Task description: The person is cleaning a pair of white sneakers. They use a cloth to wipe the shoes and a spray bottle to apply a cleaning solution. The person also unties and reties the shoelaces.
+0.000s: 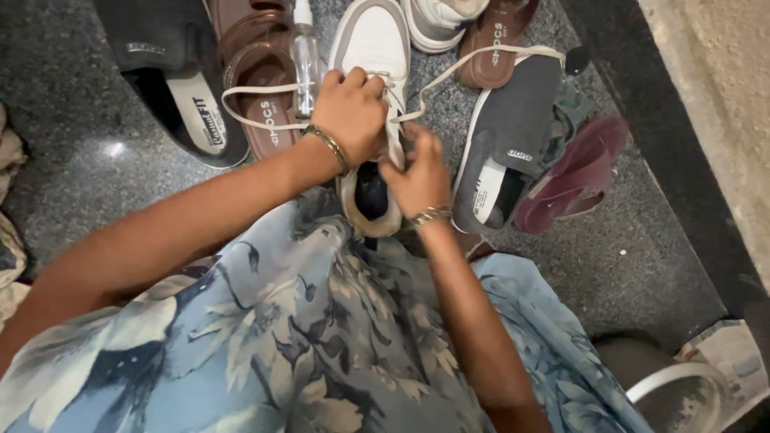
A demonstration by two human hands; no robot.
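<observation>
The white sneaker [370, 48] lies directly ahead of my knees, long axis running away from me, heel opening nearest. My left hand [350, 114] rests on the tongue area, fingers curled tight around the lace [249, 91]. My right hand [420, 175] sits just nearer the heel, fingertips pinching the other lace end. Both hands touch the shoe; the right is closer to the heel opening. Lace loops trail out left and right. Count: one laced sneaker, a second white sneaker [437, 20] beyond, one spray bottle [305, 56], one grey slip-on [507, 136], several sandals.
</observation>
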